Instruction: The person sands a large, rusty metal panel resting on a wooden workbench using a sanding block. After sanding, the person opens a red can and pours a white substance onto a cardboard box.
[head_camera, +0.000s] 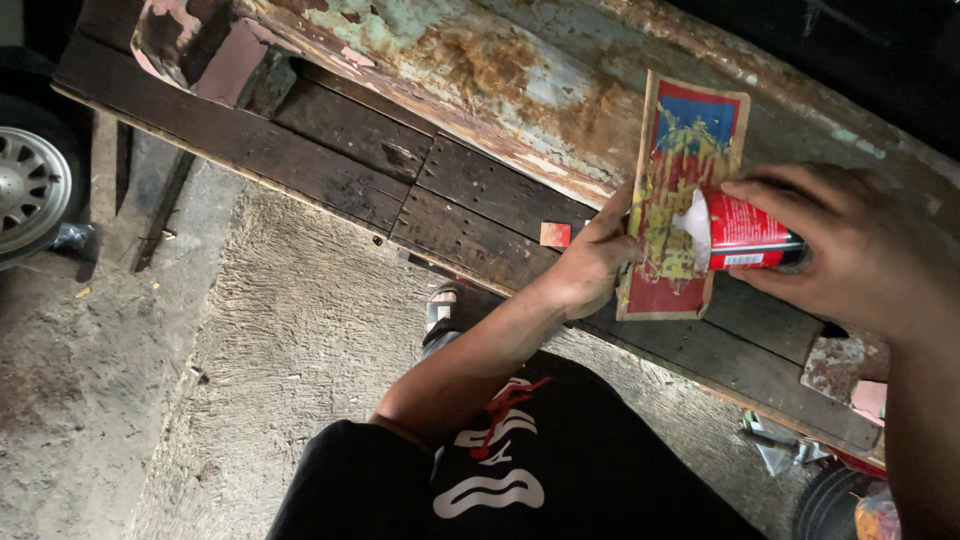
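My left hand (592, 262) grips the left edge of a piece of red and blue cardboard (680, 200) smeared with yellowish paste, held upright over dark wooden planks (470, 195). My right hand (850, 245) holds a red tube-like can (748, 235) on its side, its mouth against the cardboard. A lump of white paste (695, 228) sits at the mouth of the can on the cardboard.
A rusty, flaking metal panel (520, 75) runs along behind the planks. A car wheel (28, 185) is at the far left on rough concrete ground (290, 340). My knee in black shorts (520, 470) and a sandalled foot (440, 305) are below. A small red scrap (554, 234) lies on the planks.
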